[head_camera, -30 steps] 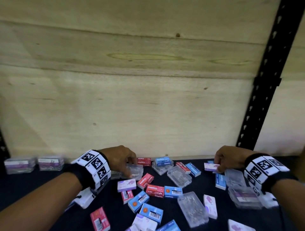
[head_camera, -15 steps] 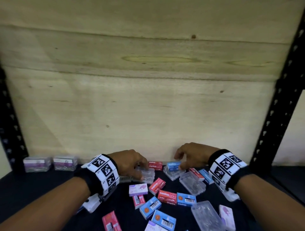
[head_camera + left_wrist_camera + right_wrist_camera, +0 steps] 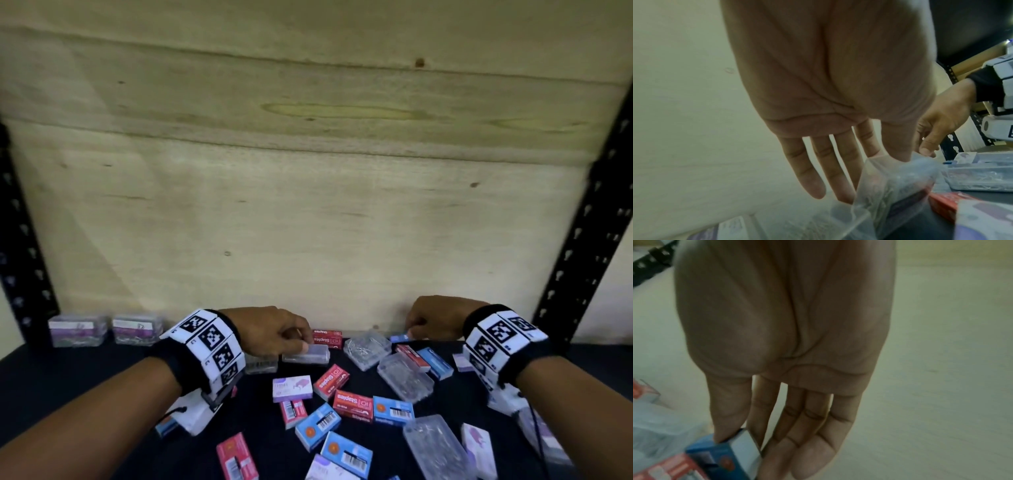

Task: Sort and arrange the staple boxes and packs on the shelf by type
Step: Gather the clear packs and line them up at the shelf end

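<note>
Head view: left hand (image 3: 274,329) pinches a clear pack (image 3: 306,355), long axis crosswise; right hand (image 3: 435,320) pinches a blue box (image 3: 725,456) by the back wall.

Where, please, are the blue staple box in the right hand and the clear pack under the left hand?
blue staple box (image 3: 723,456), right wrist view, its blue top face.
clear pack (image 3: 306,356), head view, its front wall.

red box (image 3: 327,336): "Staples" | red box by blue ones (image 3: 353,405): "Staples", "10"
</note>
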Action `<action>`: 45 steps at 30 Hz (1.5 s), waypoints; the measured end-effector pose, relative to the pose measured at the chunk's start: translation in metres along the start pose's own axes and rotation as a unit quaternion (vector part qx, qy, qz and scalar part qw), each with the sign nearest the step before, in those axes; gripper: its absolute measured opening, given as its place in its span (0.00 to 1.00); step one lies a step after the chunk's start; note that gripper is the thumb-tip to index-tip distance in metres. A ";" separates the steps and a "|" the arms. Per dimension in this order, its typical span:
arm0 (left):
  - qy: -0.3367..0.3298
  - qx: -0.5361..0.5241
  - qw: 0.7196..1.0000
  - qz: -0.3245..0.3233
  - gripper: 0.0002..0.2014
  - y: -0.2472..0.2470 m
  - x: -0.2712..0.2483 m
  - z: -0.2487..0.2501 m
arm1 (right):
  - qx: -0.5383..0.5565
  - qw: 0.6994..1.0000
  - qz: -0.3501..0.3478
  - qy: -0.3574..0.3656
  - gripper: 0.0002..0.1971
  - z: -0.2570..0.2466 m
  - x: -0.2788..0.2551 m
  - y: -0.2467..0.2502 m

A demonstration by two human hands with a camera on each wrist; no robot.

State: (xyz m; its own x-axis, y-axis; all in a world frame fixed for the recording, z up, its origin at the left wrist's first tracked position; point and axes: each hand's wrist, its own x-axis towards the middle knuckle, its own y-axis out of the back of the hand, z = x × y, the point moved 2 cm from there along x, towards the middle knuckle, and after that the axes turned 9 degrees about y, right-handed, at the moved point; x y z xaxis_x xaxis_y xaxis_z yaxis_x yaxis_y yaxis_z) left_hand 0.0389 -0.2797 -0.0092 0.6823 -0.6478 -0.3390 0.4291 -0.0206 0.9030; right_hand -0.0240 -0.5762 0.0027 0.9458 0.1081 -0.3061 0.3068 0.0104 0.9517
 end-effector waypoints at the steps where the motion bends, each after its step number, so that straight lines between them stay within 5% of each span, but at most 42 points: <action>1: 0.003 -0.002 1.000 -0.001 0.17 0.001 0.000 0.001 | 0.002 1.000 -0.001 -0.005 0.13 0.004 -0.001 -0.002; 16: 0.013 -0.002 0.999 0.045 0.19 0.004 0.005 0.004 | -0.024 0.998 0.047 -0.020 0.10 -0.024 -0.005 0.004; 24: 0.021 -0.001 0.999 0.035 0.26 0.003 0.005 0.002 | -0.009 0.999 -0.028 -0.017 0.32 -0.076 -0.001 0.003; 30: 0.016 -0.008 0.998 0.055 0.21 0.002 0.006 -0.003 | -0.009 0.998 -0.040 -0.039 0.38 -0.090 0.005 -0.002; 45: 0.013 -0.052 0.991 0.125 0.21 0.033 -0.041 -0.034 | 0.070 0.998 0.002 -0.002 0.25 -0.099 0.002 0.033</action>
State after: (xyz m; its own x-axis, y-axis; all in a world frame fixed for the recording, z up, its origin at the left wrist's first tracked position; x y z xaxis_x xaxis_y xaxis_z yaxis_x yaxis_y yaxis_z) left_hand 0.0452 -0.2282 0.0253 0.7893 -0.6032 -0.1151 0.3020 0.2180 0.9281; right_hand -0.0228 -0.4772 0.0362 0.9476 0.1036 -0.3023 0.3142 -0.1295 0.9405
